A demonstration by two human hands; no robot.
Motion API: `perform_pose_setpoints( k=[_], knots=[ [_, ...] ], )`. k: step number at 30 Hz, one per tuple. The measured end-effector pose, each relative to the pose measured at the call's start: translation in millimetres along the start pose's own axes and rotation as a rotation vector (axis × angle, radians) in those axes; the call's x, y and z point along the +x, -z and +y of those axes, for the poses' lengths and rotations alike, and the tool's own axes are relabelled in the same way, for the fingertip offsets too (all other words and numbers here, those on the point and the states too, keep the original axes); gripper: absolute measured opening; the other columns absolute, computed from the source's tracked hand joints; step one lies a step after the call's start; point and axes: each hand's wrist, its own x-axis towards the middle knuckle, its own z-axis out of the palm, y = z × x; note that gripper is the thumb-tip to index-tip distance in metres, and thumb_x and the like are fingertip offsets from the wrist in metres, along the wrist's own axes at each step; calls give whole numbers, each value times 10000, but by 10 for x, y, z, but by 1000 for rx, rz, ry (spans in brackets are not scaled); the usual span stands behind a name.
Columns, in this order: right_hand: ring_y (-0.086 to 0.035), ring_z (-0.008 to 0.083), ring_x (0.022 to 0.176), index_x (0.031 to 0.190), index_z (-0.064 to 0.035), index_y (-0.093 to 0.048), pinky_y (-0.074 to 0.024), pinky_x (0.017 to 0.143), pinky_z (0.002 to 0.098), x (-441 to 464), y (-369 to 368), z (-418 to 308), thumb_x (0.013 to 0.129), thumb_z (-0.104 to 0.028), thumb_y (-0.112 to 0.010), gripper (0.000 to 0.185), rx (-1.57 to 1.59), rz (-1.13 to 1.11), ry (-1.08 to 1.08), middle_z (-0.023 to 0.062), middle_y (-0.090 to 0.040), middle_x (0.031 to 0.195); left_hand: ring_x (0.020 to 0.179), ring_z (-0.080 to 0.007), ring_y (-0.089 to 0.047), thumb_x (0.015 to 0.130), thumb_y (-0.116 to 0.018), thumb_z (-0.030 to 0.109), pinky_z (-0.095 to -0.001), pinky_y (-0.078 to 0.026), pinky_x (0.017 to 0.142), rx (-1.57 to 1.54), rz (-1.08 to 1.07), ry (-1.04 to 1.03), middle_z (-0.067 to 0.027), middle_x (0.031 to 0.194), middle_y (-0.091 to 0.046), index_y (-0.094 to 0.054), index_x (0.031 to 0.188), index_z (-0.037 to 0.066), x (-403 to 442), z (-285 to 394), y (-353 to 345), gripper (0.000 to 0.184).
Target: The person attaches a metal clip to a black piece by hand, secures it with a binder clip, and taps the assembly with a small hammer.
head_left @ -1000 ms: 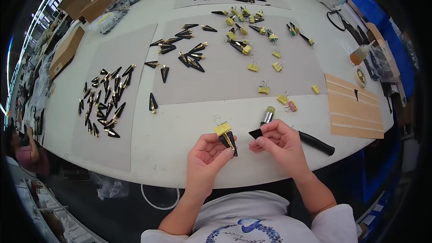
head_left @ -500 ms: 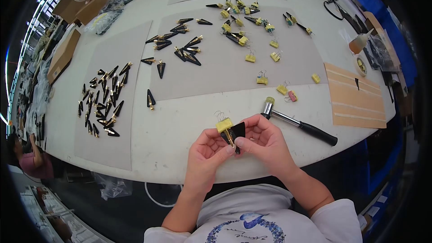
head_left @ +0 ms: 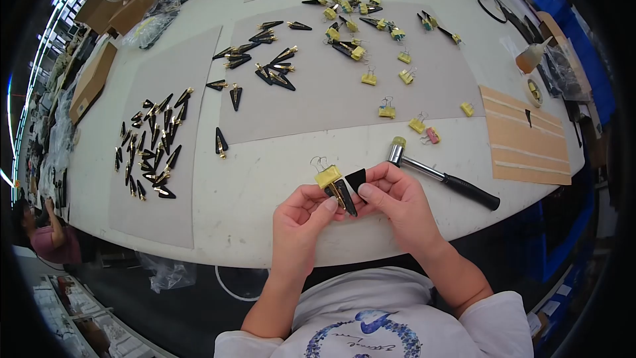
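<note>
Above the near edge of the white, smooth-topped bench (head_left: 265, 166), the left hand (head_left: 295, 229) pinches a black, tapering piece with a narrow gold metal strip (head_left: 342, 197) between thumb and fingers, its wide end gripped by a yellow binder clip with wire handles (head_left: 327, 176), probably to press its layers together. The right hand (head_left: 405, 211) grips a thin, flat, matt black piece (head_left: 355, 179) by thumb and fingers just beside it, leaving much of its face exposed, perhaps for easy alignment. Near that hand, a hammer with a yellowish head, metal shaft and black handle (head_left: 467, 189) lies slantwise, its handle end towards the bench's near edge, seemingly within easy reach.
</note>
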Motion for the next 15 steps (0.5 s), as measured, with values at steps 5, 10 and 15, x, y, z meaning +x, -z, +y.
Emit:
perform_pose_setpoints(
  k=[5,10,15],
  knots=[
    [-655,134,848,1069,14,-547,-563,772,276,2,57,53,928,-38,-607,162,-16,11,80,71,-636,907,793,-132,-646,885,-637,24,-265,-522,763,-6,-4,-16,-95,907,-667,-593,994,-19,10,-8,1,125],
    [-642,118,838,1037,22,-597,-562,757,264,-53,11,-12,911,-19,-606,132,-175,40,185,54,-629,903,803,-131,-644,885,-637,25,-267,-524,763,9,-6,-14,-95,913,-666,-588,987,-14,6,-8,19,119],
    [-627,100,824,960,29,-649,-540,730,240,-78,-27,1,883,-25,-634,95,-370,23,225,45,-628,911,816,-134,-643,877,-635,-1,-271,-528,767,11,-12,-31,-98,937,-664,-583,988,-16,-9,-17,0,124]
  ],
)
